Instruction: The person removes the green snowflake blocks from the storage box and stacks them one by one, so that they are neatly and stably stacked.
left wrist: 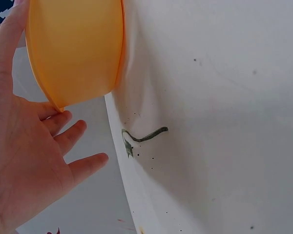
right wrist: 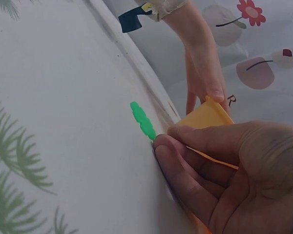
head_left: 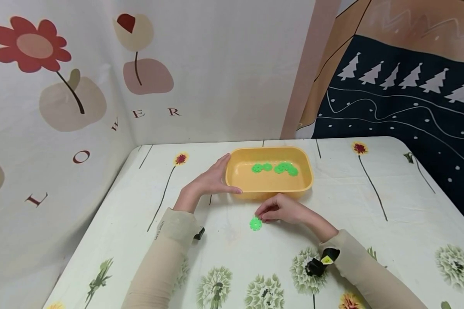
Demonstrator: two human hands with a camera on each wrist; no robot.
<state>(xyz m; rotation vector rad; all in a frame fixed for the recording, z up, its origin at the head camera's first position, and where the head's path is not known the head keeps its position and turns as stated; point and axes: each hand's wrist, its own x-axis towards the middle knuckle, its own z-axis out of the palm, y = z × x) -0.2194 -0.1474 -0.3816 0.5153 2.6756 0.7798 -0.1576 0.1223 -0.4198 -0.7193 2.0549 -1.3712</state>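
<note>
A yellow plastic basin (head_left: 269, 192) stands on the table. My left hand (head_left: 212, 178) is at its left front corner, thumb on the front rim and fingers spread along the left wall. The other fingers (left wrist: 88, 165) of that hand extend fairly straight past the basin's edge in the left wrist view. Just in front of the basin, my right hand (head_left: 281, 209) pinches the edge of a green snowflake building disc (head_left: 256, 223) between thumb and fingertips. This disc shows nearly edge-on in the right wrist view. Several like green discs (head_left: 284, 167) lie on the basin's floor.
A white tablecloth (head_left: 224, 240) printed with flowers and dandelions covers the table. Behind it hangs a pale flower-printed curtain (head_left: 216, 86), with a dark cloth (head_left: 402, 107) printed with trees at the right. A black wrist device (head_left: 322, 262) sits at the right sleeve.
</note>
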